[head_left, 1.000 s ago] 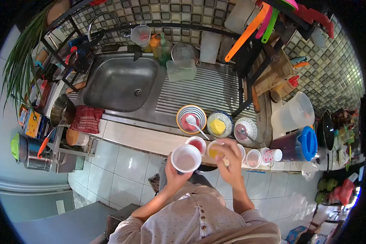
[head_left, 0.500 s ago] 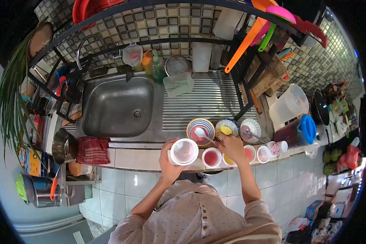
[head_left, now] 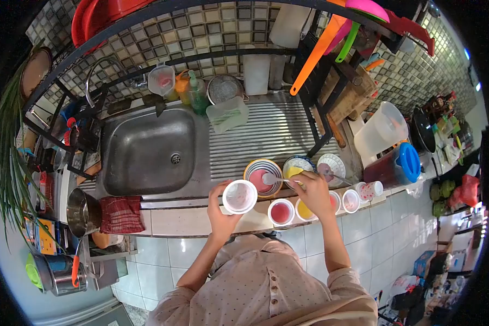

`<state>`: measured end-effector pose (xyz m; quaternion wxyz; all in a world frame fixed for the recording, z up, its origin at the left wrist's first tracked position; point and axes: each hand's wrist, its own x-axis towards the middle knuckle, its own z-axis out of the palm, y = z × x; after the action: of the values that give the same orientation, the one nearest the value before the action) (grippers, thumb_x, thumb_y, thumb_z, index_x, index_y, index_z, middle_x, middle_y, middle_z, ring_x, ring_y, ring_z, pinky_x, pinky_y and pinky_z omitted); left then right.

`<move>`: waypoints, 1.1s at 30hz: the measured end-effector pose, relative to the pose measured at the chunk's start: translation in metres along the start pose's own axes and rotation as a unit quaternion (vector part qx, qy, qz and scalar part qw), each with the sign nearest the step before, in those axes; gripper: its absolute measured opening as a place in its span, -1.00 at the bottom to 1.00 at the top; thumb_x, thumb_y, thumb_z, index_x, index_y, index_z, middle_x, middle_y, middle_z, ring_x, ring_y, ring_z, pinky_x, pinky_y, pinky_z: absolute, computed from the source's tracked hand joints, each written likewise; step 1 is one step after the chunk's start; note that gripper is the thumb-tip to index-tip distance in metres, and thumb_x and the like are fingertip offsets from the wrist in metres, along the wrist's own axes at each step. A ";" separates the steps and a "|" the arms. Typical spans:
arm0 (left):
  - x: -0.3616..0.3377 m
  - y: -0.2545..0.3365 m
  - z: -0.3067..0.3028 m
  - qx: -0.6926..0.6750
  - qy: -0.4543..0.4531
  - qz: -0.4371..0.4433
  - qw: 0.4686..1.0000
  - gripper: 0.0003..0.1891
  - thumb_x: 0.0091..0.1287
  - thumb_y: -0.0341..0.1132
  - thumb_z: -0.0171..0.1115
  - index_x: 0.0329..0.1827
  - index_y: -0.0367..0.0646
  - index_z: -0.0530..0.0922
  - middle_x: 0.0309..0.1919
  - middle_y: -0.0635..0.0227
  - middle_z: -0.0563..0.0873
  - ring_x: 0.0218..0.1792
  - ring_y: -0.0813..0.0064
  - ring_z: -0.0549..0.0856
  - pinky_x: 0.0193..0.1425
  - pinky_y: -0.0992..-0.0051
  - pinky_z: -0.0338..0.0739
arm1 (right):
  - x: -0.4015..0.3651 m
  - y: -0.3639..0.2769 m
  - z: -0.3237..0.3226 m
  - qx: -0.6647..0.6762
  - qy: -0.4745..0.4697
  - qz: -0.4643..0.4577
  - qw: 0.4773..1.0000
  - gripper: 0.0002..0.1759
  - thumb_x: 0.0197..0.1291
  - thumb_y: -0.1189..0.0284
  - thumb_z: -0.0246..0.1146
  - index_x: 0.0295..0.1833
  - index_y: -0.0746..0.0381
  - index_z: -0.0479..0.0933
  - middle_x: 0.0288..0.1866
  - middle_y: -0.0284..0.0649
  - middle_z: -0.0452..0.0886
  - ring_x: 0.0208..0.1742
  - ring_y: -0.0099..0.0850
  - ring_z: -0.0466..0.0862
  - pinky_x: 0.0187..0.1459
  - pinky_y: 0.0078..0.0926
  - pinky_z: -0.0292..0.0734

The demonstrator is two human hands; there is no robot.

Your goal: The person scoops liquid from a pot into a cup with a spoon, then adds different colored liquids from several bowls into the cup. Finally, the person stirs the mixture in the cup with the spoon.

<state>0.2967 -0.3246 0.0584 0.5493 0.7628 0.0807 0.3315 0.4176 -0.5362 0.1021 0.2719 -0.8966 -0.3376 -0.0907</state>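
Note:
My left hand [head_left: 220,218] is wrapped round a white plastic cup [head_left: 239,197], whose inside shows pinkish smears. The fingers of my right hand [head_left: 314,194] pinch the handle of a white spoon [head_left: 277,179]. The spoon's head rests in the pink mixture of a striped bowl [head_left: 246,173]. Beside that stands a blue-patterned bowl [head_left: 300,161] with yellow contents, partly hidden by my right hand. A white patterned bowl [head_left: 332,162] holds a pinkish mixture and another spoon. Along the counter edge sit a cup of pink mixture [head_left: 281,212], a cup of yellow mixture [head_left: 304,211] and several more cups.
A steel sink [head_left: 149,152] lies to the left, with a ribbed drainboard [head_left: 277,122] beside it. A red cloth [head_left: 121,214] hangs over the counter edge. To the right stand a clear pitcher [head_left: 382,129] and a blue-lidded jug [head_left: 407,163]. A black rack [head_left: 212,54] spans above.
The spoon's head has sunk into the pink mixture in the striped bowl, and my right hand has turned slightly. The cup in my left hand has shifted a little left. The camera view has moved slightly.

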 end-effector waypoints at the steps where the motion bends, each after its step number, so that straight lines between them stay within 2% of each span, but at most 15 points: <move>1: 0.001 -0.001 0.003 0.000 0.001 -0.001 1.000 -0.35 -0.22 -0.47 0.48 0.02 -0.18 0.37 0.02 0.15 0.51 0.05 0.20 0.50 0.13 0.32 0.37 | 0.001 0.000 -0.002 0.000 -0.001 -0.001 1.000 -0.89 -0.02 0.45 0.25 -0.31 0.14 0.58 -0.43 -0.32 0.60 -0.39 -0.30 0.59 -0.30 -0.37 0.40; 3: 0.002 -0.003 0.010 -0.007 0.017 -0.010 1.000 -0.34 -0.22 -0.47 0.48 0.03 -0.18 0.38 0.02 0.17 0.51 0.07 0.20 0.49 0.14 0.33 0.37 | 0.002 0.003 -0.007 0.019 0.047 -0.063 0.997 -0.94 -0.03 0.48 0.26 -0.37 0.18 0.59 -0.44 -0.33 0.58 -0.42 -0.33 0.56 -0.36 -0.41 0.40; 6: 0.005 -0.003 0.019 0.019 0.018 -0.008 1.000 -0.33 -0.22 -0.46 0.48 0.04 -0.18 0.38 0.02 0.18 0.51 0.07 0.20 0.48 0.14 0.33 0.37 | 0.003 0.007 -0.013 0.056 0.069 -0.114 0.990 -0.91 -0.07 0.53 0.26 -0.36 0.18 0.59 -0.46 -0.34 0.56 -0.44 -0.35 0.54 -0.42 -0.44 0.42; 13: 0.011 -0.002 0.034 0.054 0.030 -0.011 0.998 -0.33 -0.21 -0.42 0.47 0.06 -0.18 0.38 0.03 0.18 0.50 0.07 0.18 0.47 0.14 0.31 0.36 | 0.003 0.014 -0.023 -0.041 0.036 -0.177 0.983 -0.76 -0.28 0.56 0.24 -0.34 0.16 0.61 -0.44 -0.39 0.56 -0.46 -0.42 0.51 -0.48 -0.50 0.45; 17: 0.019 -0.008 0.038 0.077 0.039 -0.005 0.996 -0.34 -0.23 -0.45 0.45 0.05 -0.19 0.39 0.02 0.18 0.50 0.06 0.18 0.47 0.14 0.31 0.36 | 0.006 0.022 -0.031 -0.023 0.019 -0.176 0.984 -0.80 -0.22 0.60 0.26 -0.35 0.20 0.62 -0.41 -0.37 0.61 -0.46 -0.43 0.51 -0.47 -0.51 0.45; 19: 0.022 -0.011 0.041 0.083 0.043 -0.014 0.996 -0.33 -0.24 -0.45 0.45 0.05 -0.19 0.40 0.02 0.17 0.50 0.06 0.18 0.48 0.14 0.31 0.36 | 0.005 0.029 -0.034 0.043 0.056 -0.119 0.990 -0.81 -0.19 0.63 0.26 -0.36 0.22 0.63 -0.43 -0.34 0.60 -0.44 -0.43 0.56 -0.44 -0.53 0.48; 23: 0.029 -0.007 0.047 0.099 0.031 -0.002 0.995 -0.31 -0.26 -0.46 0.45 0.06 -0.18 0.39 0.02 0.19 0.49 0.05 0.20 0.48 0.15 0.32 0.35 | 0.002 0.044 -0.044 0.120 0.119 -0.069 0.983 -0.85 -0.12 0.65 0.26 -0.36 0.26 0.63 -0.42 -0.25 0.62 -0.45 -0.40 0.59 -0.46 -0.56 0.47; 25: 0.028 -0.006 0.049 0.098 0.024 0.003 0.995 -0.30 -0.26 -0.46 0.45 0.07 -0.18 0.38 0.02 0.19 0.48 0.05 0.21 0.48 0.16 0.32 0.35 | -0.002 0.043 -0.053 0.166 0.092 0.058 0.980 -0.85 -0.11 0.66 0.26 -0.34 0.27 0.63 -0.44 -0.19 0.61 -0.48 -0.38 0.59 -0.49 -0.59 0.45; 27: 0.026 -0.005 0.052 0.108 0.027 -0.004 0.994 -0.29 -0.25 -0.44 0.46 0.08 -0.18 0.37 0.02 0.20 0.47 0.05 0.21 0.48 0.14 0.33 0.36 | -0.004 0.046 -0.050 0.158 0.079 0.054 0.983 -0.88 -0.06 0.62 0.26 -0.33 0.27 0.63 -0.44 -0.20 0.62 -0.52 -0.39 0.57 -0.51 -0.60 0.44; 30: 0.023 -0.004 0.056 0.096 0.015 -0.001 0.995 -0.28 -0.25 -0.43 0.47 0.09 -0.18 0.37 0.02 0.19 0.47 0.05 0.21 0.49 0.12 0.34 0.39 | -0.008 0.048 -0.032 0.145 -0.014 0.043 0.988 -0.86 -0.04 0.59 0.27 -0.29 0.28 0.62 -0.42 -0.23 0.63 -0.48 -0.45 0.58 -0.51 -0.62 0.46; 31: 0.023 -0.005 0.056 0.096 0.012 0.001 0.995 -0.28 -0.25 -0.43 0.47 0.09 -0.18 0.37 0.02 0.19 0.47 0.05 0.21 0.49 0.12 0.34 0.39 | -0.009 0.046 -0.024 0.145 -0.011 0.045 0.988 -0.86 -0.04 0.59 0.27 -0.29 0.28 0.62 -0.42 -0.23 0.63 -0.48 -0.45 0.58 -0.51 -0.62 0.46; 33: 0.021 -0.006 0.057 0.097 0.010 -0.009 0.995 -0.27 -0.25 -0.41 0.48 0.09 -0.19 0.37 0.01 0.17 0.48 0.05 0.21 0.49 0.10 0.35 0.40 | -0.011 0.039 -0.007 0.205 -0.030 0.067 0.976 -0.88 0.00 0.55 0.28 -0.29 0.27 0.63 -0.42 -0.22 0.62 -0.49 -0.43 0.59 -0.51 -0.60 0.48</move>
<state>0.3482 -0.3568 0.0513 0.4747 0.8086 0.1250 0.3242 0.4346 -0.5708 0.0877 0.4448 -0.8447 -0.2965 0.0254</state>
